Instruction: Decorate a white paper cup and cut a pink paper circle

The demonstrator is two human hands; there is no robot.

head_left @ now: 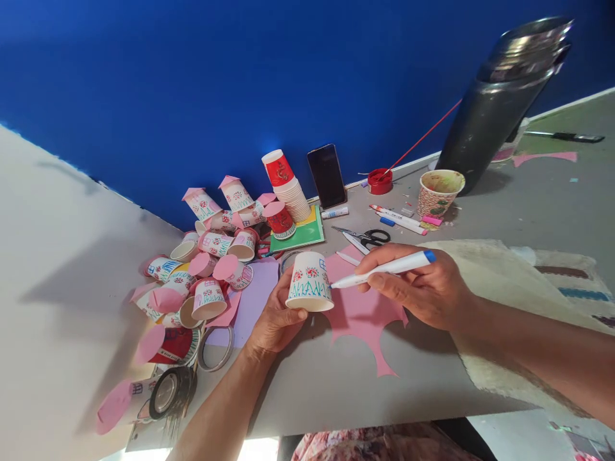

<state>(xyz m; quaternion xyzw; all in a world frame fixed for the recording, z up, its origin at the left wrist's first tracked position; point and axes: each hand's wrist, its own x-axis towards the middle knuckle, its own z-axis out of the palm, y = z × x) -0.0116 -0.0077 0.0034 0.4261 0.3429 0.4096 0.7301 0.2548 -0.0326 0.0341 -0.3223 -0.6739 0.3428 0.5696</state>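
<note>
My left hand [277,320] holds a white paper cup [310,282] upside down, wide rim downward and slightly tilted. Red flowers, green and blue zigzag strokes and a small blue window are drawn on its side. Between the fingers and thumb of my right hand [418,285] is a white marker [384,269] with a blue end; its tip is at the cup's right side. Below the hands a cut-out pink paper sheet [362,314] lies on the grey table [307,384].
Decorated cups with pink paper pieces [209,298] crowd the left, by tape rolls [216,349]. Behind are stacked cups [292,192], a phone [327,176], scissors [375,238] and markers [398,219]. A dark flask [490,115] and patterned cup [439,195] stand right, near a cream cloth [475,262].
</note>
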